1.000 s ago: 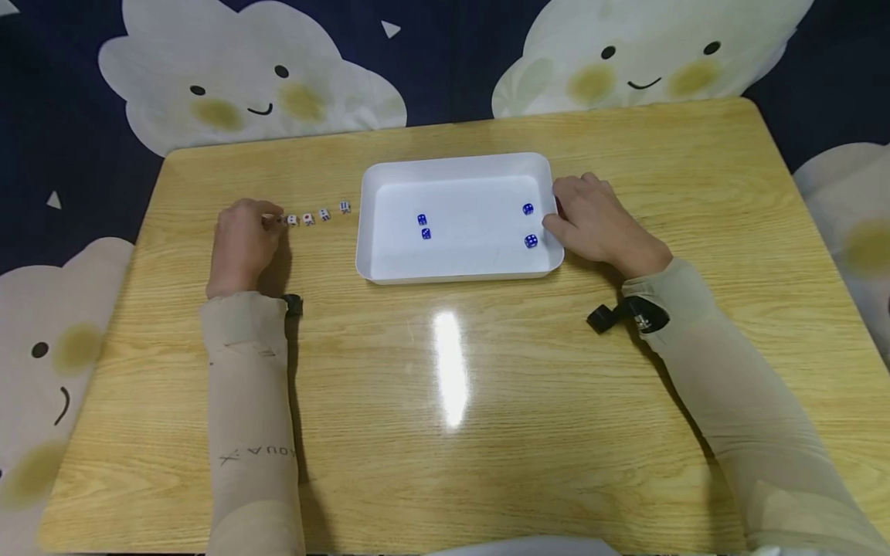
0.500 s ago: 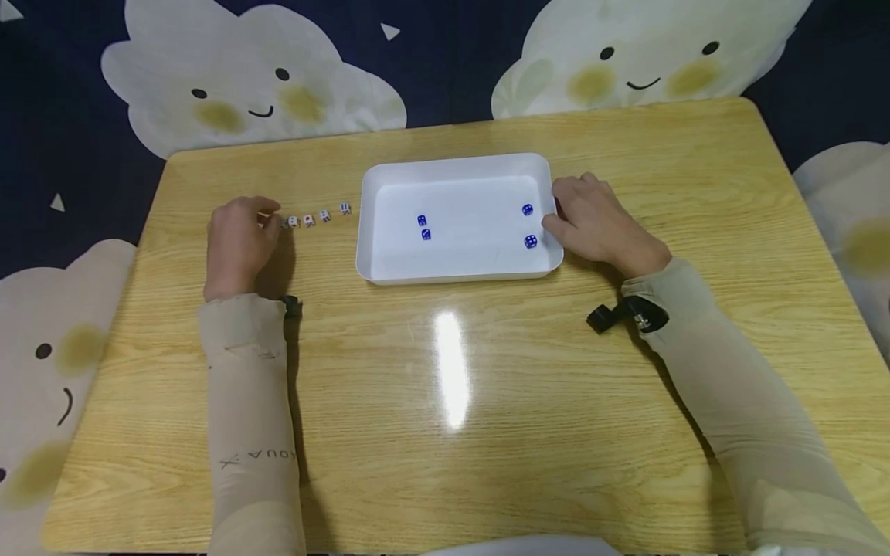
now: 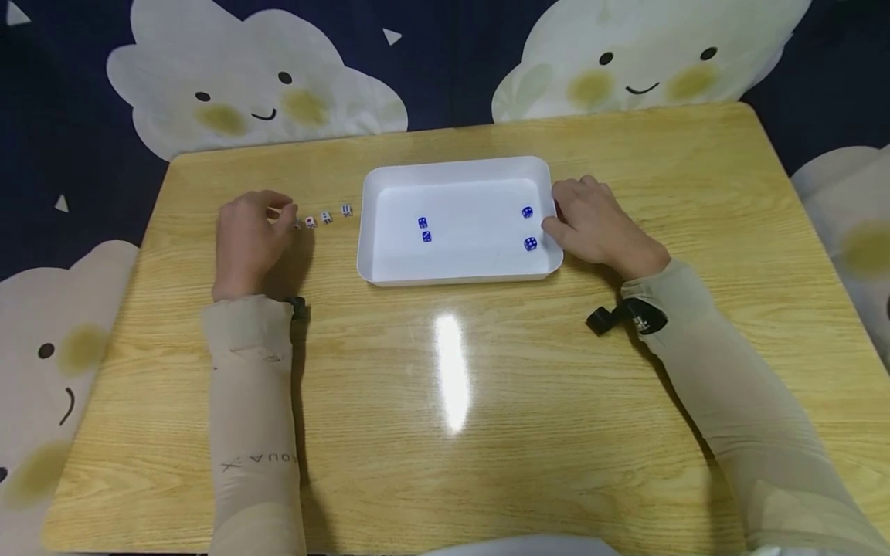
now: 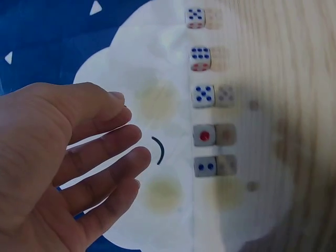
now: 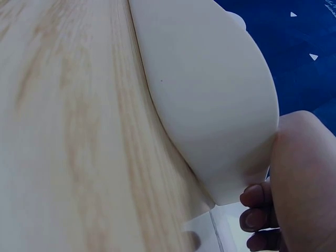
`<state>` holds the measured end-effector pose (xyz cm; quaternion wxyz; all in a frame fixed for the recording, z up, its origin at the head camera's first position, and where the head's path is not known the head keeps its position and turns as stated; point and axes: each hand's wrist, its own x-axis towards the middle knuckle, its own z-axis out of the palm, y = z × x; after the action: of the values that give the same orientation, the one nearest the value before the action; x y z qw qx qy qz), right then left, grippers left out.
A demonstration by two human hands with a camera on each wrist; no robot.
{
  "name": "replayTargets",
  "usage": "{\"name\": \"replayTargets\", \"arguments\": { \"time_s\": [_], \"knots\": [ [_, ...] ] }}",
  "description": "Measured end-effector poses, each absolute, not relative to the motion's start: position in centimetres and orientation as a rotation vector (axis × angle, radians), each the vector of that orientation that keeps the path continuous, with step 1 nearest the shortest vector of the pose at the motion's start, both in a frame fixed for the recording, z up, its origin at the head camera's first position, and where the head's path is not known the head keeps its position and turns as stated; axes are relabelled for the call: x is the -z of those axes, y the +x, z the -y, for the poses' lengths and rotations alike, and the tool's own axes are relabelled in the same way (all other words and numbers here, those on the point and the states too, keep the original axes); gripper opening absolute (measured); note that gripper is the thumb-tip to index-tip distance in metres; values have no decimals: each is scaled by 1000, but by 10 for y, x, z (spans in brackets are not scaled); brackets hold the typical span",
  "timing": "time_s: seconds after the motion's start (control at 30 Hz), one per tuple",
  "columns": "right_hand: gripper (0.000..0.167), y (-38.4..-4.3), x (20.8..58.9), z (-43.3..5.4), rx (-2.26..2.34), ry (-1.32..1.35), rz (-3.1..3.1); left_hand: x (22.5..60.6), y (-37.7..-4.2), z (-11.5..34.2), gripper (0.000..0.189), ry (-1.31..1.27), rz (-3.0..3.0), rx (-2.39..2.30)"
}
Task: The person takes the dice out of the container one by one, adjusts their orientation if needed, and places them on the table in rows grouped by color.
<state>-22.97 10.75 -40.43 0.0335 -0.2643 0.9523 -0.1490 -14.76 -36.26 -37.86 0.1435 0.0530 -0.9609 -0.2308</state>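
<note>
A short row of small white dice (image 3: pixel 326 218) lies on the table, left of a shallow white tray (image 3: pixel 473 272). Over the near-left end of that row hovers my left hand (image 3: pixel 250 235), hiding part of it. In the left wrist view the fingers are loosely bent beside several dice (image 4: pixel 203 96) with blue or red pips, and nothing shows between them. My right hand (image 3: pixel 598 224) grips the tray's right end, thumb at the rim and fingers outside the wall. Inside the tray are two blue dice (image 3: pixel 422 222) left of centre and two more blue dice (image 3: pixel 528 211) near the right wall.
The wooden table (image 3: pixel 375 371) reaches back to a dark blue cloth (image 3: pixel 448 69) printed with smiling clouds. Black wrist straps with cameras (image 3: pixel 603 319) sit on both sleeves. A white curved edge (image 3: pixel 521 547) shows at the front of the table.
My left hand first drew slightly left, then moved right over the dice row, covering more of its left end. The right hand and tray stay in place.
</note>
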Motion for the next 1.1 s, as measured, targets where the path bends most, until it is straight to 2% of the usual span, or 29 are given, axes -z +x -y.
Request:
{"name": "replayTargets", "arguments": {
  "time_s": [1.1],
  "knots": [
    [27, -228, 404, -107, 435, -811, -2942, 367, -148, 304, 27, -186, 2730, 542]
  ]
}}
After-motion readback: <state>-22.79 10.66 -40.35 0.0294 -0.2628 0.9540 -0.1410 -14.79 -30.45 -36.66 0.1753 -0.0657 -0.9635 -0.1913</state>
